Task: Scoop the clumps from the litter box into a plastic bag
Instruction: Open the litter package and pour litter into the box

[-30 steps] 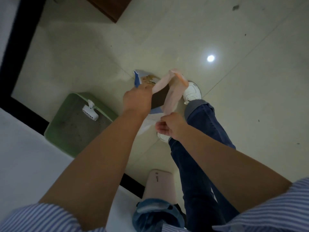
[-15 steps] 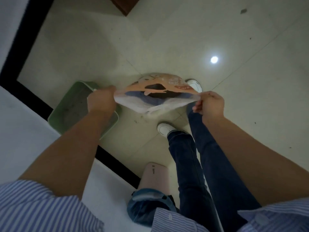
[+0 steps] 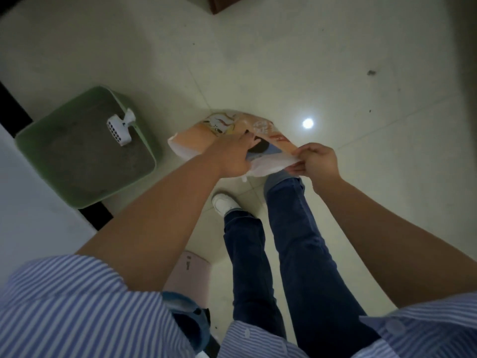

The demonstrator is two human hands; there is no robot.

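left hand [image 3: 232,153] — fingers straight, reaching into plastic bag [image 3: 204,136] mouth | right hand [image 3: 316,158] — pinching bag's rim

1. Thin, crinkled plastic bag [image 3: 196,140], peach and white with printed pictures, faintly shiny.
2. Smooth green plastic litter box [image 3: 152,148], matt; inside, grainy grey litter [image 3: 85,161], rough and dull.
3. White plastic scoop [image 3: 119,127], slotted, smooth.
4. Glossy pale floor [image 3: 284,60] tiles, mirroring a lamp.
5. Striped cotton-like shirt sleeve [image 3: 64,301]; dark blue denim jeans [image 3: 302,241], matt.
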